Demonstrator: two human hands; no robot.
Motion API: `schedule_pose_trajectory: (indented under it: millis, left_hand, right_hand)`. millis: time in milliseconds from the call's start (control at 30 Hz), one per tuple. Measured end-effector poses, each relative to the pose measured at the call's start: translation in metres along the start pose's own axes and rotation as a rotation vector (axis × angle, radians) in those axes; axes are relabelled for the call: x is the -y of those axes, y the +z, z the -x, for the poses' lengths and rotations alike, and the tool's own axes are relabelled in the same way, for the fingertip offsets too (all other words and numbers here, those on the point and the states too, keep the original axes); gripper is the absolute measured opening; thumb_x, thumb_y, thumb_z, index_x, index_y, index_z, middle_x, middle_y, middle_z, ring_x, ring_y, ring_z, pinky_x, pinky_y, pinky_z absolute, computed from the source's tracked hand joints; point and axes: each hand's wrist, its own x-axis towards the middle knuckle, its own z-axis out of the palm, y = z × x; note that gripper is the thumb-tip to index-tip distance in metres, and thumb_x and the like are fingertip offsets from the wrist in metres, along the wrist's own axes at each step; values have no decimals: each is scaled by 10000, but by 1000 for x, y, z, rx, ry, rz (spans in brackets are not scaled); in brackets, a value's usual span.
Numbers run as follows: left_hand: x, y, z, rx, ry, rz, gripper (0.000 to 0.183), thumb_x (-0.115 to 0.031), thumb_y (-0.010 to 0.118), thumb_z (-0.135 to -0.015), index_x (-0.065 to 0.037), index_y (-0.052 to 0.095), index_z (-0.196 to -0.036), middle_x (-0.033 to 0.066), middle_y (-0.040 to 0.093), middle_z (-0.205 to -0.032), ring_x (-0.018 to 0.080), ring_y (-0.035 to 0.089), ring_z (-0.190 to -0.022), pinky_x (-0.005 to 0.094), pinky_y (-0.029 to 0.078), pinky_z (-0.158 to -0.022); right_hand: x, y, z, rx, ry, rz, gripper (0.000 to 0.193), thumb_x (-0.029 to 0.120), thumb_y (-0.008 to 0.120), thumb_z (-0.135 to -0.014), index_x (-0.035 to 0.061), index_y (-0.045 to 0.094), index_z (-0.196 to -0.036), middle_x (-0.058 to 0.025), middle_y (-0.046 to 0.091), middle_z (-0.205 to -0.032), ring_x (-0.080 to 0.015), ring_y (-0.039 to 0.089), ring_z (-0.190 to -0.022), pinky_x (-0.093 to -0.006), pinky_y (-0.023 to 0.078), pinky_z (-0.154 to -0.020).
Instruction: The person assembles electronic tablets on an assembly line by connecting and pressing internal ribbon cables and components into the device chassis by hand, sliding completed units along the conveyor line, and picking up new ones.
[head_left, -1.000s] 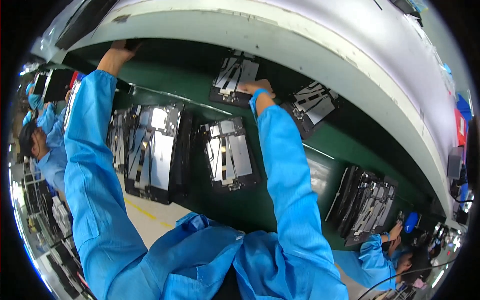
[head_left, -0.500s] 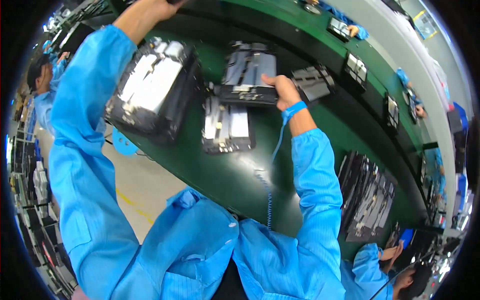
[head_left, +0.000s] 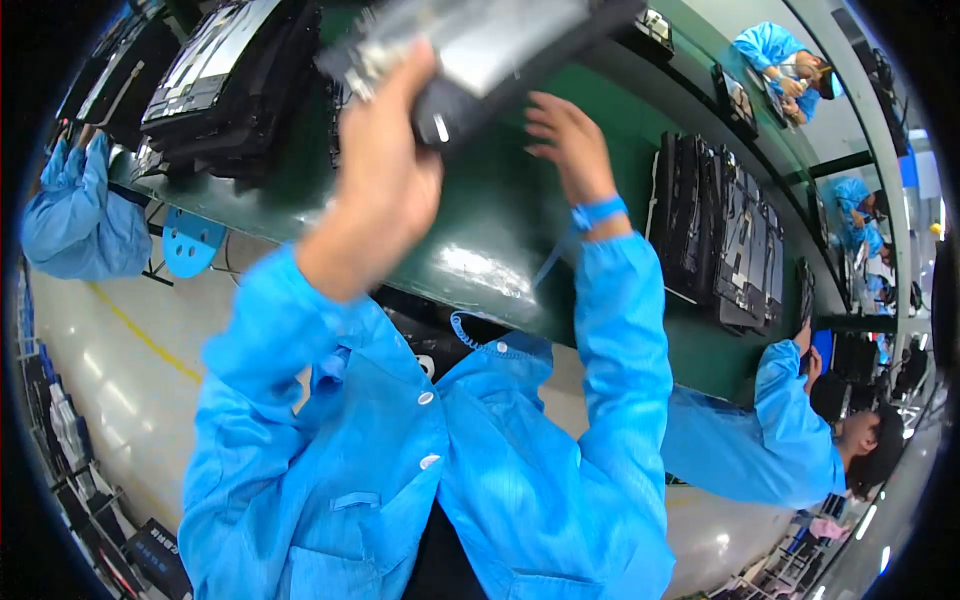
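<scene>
Raised over the table, my left hand (head_left: pixel 390 175) grips an opened tablet-like device (head_left: pixel 500 50), black-edged with a silver panel inside; it is tilted and blurred by motion. The thumb lies over its near left end, and the other fingers are partly hidden. My right hand (head_left: pixel 572 145) hovers just right of the device with fingers apart and nothing in them. A blue strap (head_left: pixel 598 212) circles the right wrist. To the left stands a stack of similar devices (head_left: pixel 220 75).
A row of black device units (head_left: pixel 720 235) stands on the green table (head_left: pixel 465 215) at right. Co-workers in blue sit at the left (head_left: pixel 85 215) and right (head_left: pixel 770 440). A blue stool (head_left: pixel 192 243) stands by the table's left edge.
My left hand has come back from the far upper left and now holds a device up. My right hand has left the device it was touching. The view has shifted.
</scene>
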Motion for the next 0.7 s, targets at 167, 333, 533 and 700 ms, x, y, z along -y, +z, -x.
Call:
schedule_pose_trajectory:
  millis: [167, 333, 533, 700]
  left_hand:
    - [73, -57, 106, -209, -186, -60, 444, -174, 720, -1118, -51, 558, -1513, 50, 668, -1425, 183, 661, -1281, 389, 559, -1117]
    - [85, -97, 162, -133, -484, -70, 480, -151, 715, -1120, -12, 532, -1542, 104, 667, -1477, 177, 654, -1310, 366, 570, -1078]
    - [12, -125, 117, 879, -935, -787, 205, -135, 693, -1072, 30, 769, -1167, 119, 832, -971, 167, 803, -842, 316, 601, -680]
    - [26, -85, 7, 751, -41, -1392, 229, -115, 741, -1024, -31, 698, -1233, 94, 696, -738, 175, 651, -587, 361, 498, -578]
  right_hand:
    - [10, -67, 78, -117, 160, -321, 808, 656, 451, -1152, 48, 453, -1683, -260, 564, -1571, -379, 640, -1320, -524, 541, -1121]
    - [-45, -67, 74, -167, 18, 299, 666, 391, 762, -1071, 91, 533, -1620, -199, 720, -1351, -260, 704, -1129, -417, 589, -933]
    - [-27, -46, 37, -53, -574, 930, 499, 211, 745, -965, 131, 713, -1456, -175, 645, -1490, -436, 599, -1305, -515, 449, -1174]
    - [-19, -39, 20, 173, -371, 688, 295, 88, 714, -948, 60, 782, -1234, -161, 726, -1157, -352, 672, -1156, -450, 538, -1013]
